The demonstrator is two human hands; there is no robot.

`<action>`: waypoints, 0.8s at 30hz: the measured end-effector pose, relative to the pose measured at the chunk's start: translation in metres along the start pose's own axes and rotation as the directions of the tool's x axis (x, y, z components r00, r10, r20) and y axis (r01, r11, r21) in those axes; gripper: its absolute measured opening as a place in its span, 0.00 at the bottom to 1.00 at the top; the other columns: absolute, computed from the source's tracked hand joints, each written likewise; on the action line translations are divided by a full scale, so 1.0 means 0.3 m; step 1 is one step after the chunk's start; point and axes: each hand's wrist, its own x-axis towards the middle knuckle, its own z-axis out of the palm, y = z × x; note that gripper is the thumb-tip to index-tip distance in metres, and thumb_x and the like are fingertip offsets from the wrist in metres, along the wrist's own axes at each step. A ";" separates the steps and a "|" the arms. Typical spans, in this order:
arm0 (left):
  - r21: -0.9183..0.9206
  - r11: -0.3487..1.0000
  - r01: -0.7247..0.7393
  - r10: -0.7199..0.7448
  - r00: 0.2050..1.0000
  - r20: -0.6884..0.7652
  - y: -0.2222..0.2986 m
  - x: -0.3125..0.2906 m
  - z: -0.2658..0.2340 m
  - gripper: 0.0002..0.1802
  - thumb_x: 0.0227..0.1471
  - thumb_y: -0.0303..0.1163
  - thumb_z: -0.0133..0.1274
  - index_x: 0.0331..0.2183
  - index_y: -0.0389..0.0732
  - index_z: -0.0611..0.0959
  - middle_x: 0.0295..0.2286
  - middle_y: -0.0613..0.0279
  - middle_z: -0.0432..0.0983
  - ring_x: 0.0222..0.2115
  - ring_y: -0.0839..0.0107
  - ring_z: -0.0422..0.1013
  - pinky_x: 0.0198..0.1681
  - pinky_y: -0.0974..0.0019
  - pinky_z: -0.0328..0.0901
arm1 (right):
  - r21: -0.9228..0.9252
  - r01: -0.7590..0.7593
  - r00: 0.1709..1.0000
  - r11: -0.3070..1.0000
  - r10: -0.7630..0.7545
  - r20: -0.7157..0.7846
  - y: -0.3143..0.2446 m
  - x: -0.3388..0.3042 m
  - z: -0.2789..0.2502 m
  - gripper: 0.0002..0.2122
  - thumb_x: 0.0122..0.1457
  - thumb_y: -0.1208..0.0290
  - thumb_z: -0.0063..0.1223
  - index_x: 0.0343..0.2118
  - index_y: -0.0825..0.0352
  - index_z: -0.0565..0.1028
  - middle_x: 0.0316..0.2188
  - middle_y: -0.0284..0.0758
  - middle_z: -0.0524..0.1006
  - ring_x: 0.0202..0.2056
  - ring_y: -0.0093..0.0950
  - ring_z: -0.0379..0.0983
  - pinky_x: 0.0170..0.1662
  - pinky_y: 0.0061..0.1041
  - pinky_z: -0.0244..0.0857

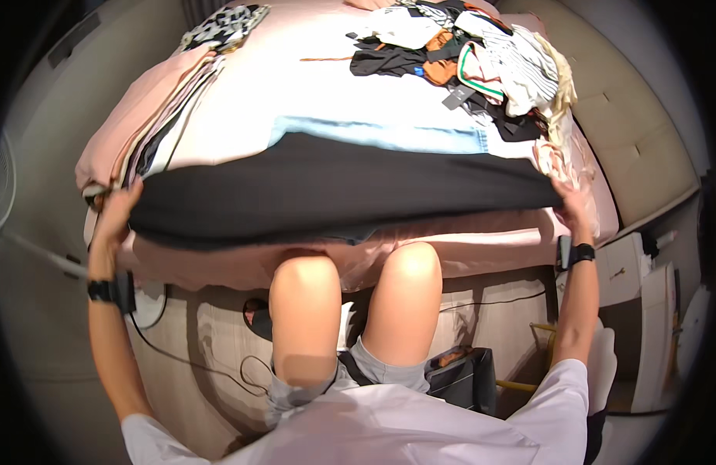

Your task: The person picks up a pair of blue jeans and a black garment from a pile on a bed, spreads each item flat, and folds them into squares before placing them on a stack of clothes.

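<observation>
A pair of black trousers [319,186], folded lengthwise, is stretched sideways between my hands above the near edge of the bed. My left hand [119,211] grips the wide end, and my right hand [572,206] pinches the narrower end. Both sets of fingers are partly hidden by the cloth and slightly blurred. Behind and partly under the black cloth lies a light blue denim garment [389,136], its far edge showing. A bit of dark blue denim peeks out below the black cloth near my knees.
A heap of mixed clothes [458,62] covers the bed's far right. Along the left edge lies a stack of folded garments [152,116], with a black-and-white patterned cloth [226,27] beyond. The padded headboard [629,124] stands right. A black bag [466,380] and cables are on the floor.
</observation>
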 end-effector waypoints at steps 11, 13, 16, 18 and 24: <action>0.668 0.744 -0.025 0.110 0.990 -0.085 -0.098 -0.121 0.058 0.20 0.58 0.43 0.55 0.34 0.32 0.76 0.27 0.61 0.72 0.29 0.69 0.69 0.35 0.65 0.63 | -0.372 0.004 0.990 0.928 0.050 0.135 0.079 -0.179 0.166 0.15 0.61 0.58 0.57 0.27 0.65 0.73 0.23 0.24 0.69 0.24 0.14 0.60 0.27 0.18 0.57; 0.832 0.530 -0.164 0.363 0.931 -0.047 -0.076 -0.116 0.101 0.19 0.57 0.41 0.56 0.33 0.32 0.74 0.27 0.56 0.70 0.29 0.61 0.68 0.35 0.61 0.63 | -0.283 -0.026 0.981 0.959 0.078 0.176 0.049 -0.166 0.148 0.12 0.59 0.61 0.60 0.27 0.64 0.73 0.24 0.23 0.69 0.27 0.14 0.61 0.32 0.17 0.58; 0.834 0.424 -0.353 0.485 0.866 0.120 0.127 -0.092 0.284 0.16 0.54 0.34 0.57 0.32 0.31 0.72 0.29 0.48 0.68 0.31 0.49 0.67 0.37 0.57 0.63 | -0.126 -0.144 0.957 0.982 0.170 0.235 0.028 -0.141 0.147 0.07 0.59 0.65 0.60 0.30 0.61 0.75 0.24 0.21 0.70 0.26 0.14 0.62 0.30 0.16 0.55; 0.661 0.548 -0.513 0.481 0.840 0.252 0.261 -0.052 0.402 0.13 0.54 0.31 0.56 0.31 0.31 0.72 0.28 0.49 0.69 0.31 0.55 0.68 0.38 0.61 0.64 | -0.187 -0.210 0.945 0.960 0.248 0.213 0.015 -0.114 0.153 0.07 0.59 0.64 0.60 0.30 0.59 0.75 0.23 0.19 0.68 0.23 0.13 0.59 0.27 0.15 0.53; 0.420 0.637 -0.647 0.361 0.731 0.578 0.412 0.174 0.662 0.15 0.53 0.36 0.58 0.38 0.34 0.78 0.34 0.56 0.77 0.35 0.66 0.71 0.38 0.67 0.66 | -0.126 -0.254 0.934 0.959 0.277 0.227 -0.010 -0.033 0.193 0.07 0.61 0.65 0.58 0.37 0.61 0.74 0.23 0.19 0.68 0.21 0.12 0.59 0.25 0.12 0.55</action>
